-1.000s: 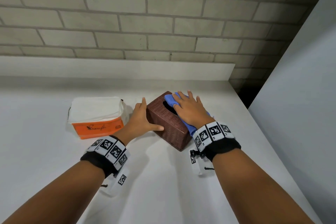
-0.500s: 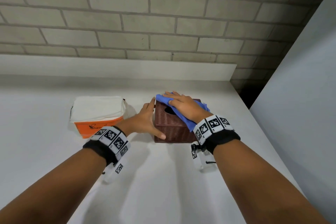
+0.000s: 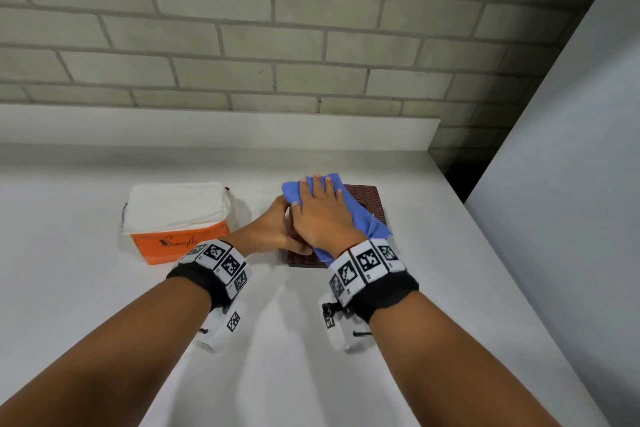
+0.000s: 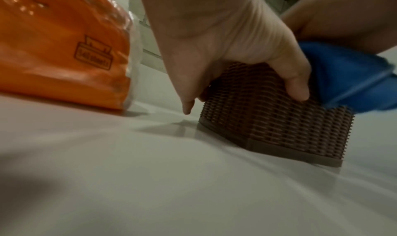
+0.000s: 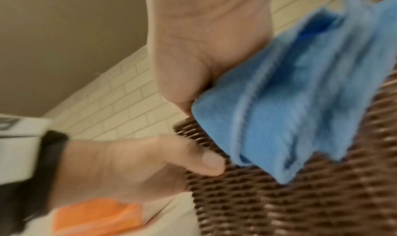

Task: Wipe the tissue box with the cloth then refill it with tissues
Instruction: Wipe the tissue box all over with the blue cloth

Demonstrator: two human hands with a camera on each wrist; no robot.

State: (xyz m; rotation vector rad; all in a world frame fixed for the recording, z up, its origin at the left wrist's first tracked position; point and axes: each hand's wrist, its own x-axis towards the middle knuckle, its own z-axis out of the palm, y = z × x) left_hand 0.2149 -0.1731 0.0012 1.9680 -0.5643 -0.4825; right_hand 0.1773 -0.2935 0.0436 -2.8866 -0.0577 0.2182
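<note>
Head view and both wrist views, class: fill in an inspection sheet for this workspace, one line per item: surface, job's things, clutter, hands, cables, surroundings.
Surface: white counter, bare near the arms.
Job's things: brown woven tissue box on the counter; blue cloth spread over its top; orange tissue pack left of the box, apart from it.
Clutter: nothing seen.
Hands: left hand grips the box's left side; right hand presses the cloth flat on the box.
Cables: nothing seen.
Surroundings: brick wall behind; grey panel at right.

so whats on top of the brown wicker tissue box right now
A blue cloth lies across the top of the tissue box, pressed flat by the right hand. The left hand grips the box's left side. Most of the top opening is covered, so its contents cannot be seen.
</note>
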